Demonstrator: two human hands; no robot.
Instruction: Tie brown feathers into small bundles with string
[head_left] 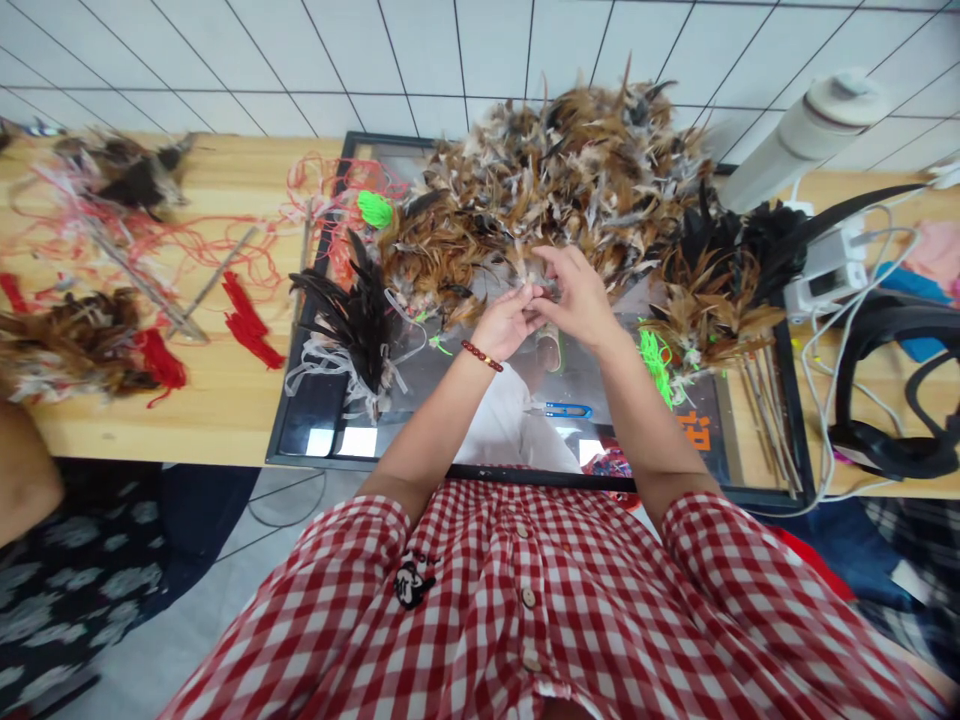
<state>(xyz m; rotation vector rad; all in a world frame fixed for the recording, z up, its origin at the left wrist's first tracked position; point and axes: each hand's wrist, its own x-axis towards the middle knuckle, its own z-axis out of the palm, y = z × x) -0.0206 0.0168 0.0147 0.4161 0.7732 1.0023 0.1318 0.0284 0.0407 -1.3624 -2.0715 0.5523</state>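
Note:
My left hand (508,320) and my right hand (576,298) meet at the near edge of a big heap of brown and grey feathers (555,180) on a dark glass tray (360,440). Both hands have their fingers pinched together on a small tuft of feathers (537,290) held between them. A red bead bracelet (481,356) sits on my left wrist. Small blue-handled snips (564,409) lie on the tray just below my hands.
Black feather bundles (352,315) lie left of my hands, darker brown ones (712,290) to the right. Neon green thread (373,208) and red cords (247,325) lie on the wooden table (225,400). A white bottle (806,130), cables and black headphones (896,400) crowd the right. Another person's arm (22,470) shows at far left.

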